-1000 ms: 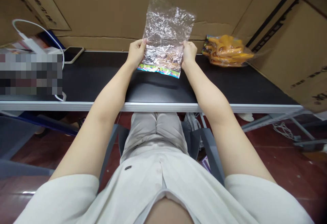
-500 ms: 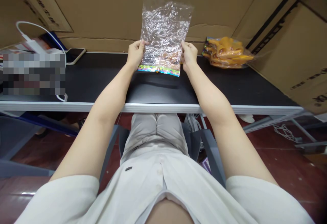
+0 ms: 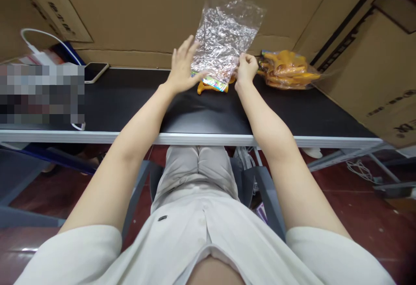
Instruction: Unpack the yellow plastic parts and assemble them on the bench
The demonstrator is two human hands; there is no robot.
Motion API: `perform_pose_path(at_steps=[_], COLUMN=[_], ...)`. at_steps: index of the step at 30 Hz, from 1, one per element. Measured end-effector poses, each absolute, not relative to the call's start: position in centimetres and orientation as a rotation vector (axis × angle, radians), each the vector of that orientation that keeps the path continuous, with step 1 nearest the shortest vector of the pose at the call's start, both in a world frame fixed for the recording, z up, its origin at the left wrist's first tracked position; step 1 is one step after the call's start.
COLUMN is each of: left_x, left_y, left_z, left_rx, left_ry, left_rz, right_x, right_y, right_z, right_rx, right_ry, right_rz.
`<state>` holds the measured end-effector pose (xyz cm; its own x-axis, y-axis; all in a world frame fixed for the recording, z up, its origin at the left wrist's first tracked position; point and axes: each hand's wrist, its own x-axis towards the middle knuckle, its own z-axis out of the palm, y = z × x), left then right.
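A clear, crinkled plastic bag (image 3: 224,35) with a colourful printed strip along its lower edge is held up over the black table. My right hand (image 3: 246,70) pinches its right side between thumb and fingers. My left hand (image 3: 183,66) is beside the bag's lower left, its fingers spread and its thumb reaching across the printed strip. Behind and below the bag, an orange plastic piece (image 3: 202,87) lies on the table, mostly hidden, so its kind cannot be made out.
At the right back lies a filled clear bag of orange pieces (image 3: 289,70). A phone (image 3: 96,71) rests at the left back, near a white cable (image 3: 53,33) and a blurred-out patch. Cardboard walls (image 3: 139,11) stand behind the black table (image 3: 130,90) and at its right.
The bag has shifted to the right and tilted. My left hand has let go of its left edge and spread its fingers. More of the orange piece shows below the bag.
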<state>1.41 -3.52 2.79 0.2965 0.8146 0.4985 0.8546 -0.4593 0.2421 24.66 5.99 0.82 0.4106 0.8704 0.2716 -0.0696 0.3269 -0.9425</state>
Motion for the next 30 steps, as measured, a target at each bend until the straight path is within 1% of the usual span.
perform_pose_path(at_steps=[3, 5, 7, 10, 14, 19, 26, 30], left_x=[3.4, 4.2, 4.1, 1.8, -4.1, -12.6, -20.0, -24.7], left_y=[-3.3, -2.7, -1.9, -1.1, -1.2, -1.7, -2.8, -1.4], left_z=[2.7, 2.6, 2.8, 3.6, 4.4, 2.7, 1.1, 0.2], left_rx=[-2.634, -2.672, -2.661, -2.547, -2.344, -2.173, -1.962, -1.77], left_ry=[-1.276, -1.173, -1.166, -1.352, -1.83, -2.193, -2.358, -2.441], left_rz=[-0.647, -0.609, -0.649, -0.723, -0.656, -0.51, -0.301, -0.206], right_x=[24.9, 24.9, 24.8, 24.6, 24.4, 24.0, 23.5, 23.7], right_y=[5.8, 5.2, 4.5, 3.7, 3.4, 3.3, 2.3, 3.0], right_z=[1.1, 1.4, 1.6, 1.7, 1.4, 0.7, 0.4, 0.2], right_rx=[-0.999, -0.979, -0.963, -0.932, -0.946, -0.985, -1.041, -1.062], right_ry=[-0.944, -0.94, -0.931, -0.951, -0.986, -1.063, -1.277, -1.334], right_rz=[0.723, 0.72, 0.755, 0.841, 0.907, 0.906, 0.874, 0.853])
